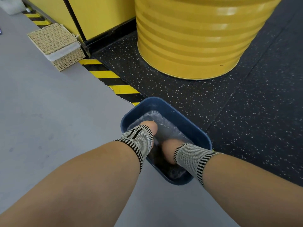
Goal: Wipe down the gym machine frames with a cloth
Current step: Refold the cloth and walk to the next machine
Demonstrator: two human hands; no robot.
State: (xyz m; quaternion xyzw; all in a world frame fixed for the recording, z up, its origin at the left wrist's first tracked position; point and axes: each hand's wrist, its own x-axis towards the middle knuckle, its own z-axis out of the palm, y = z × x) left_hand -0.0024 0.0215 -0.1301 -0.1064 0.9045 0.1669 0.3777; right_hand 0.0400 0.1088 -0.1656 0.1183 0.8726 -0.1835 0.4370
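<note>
I see both hands sunk in a blue plastic tub [165, 105] of foamy water. A dark cloth [176, 172] lies at its near end; its axis is unreadable. Left hand [148, 128] and right hand [169, 149] sit close together, grips hidden. The tub's long axis runs near-right to far-left.
</note>
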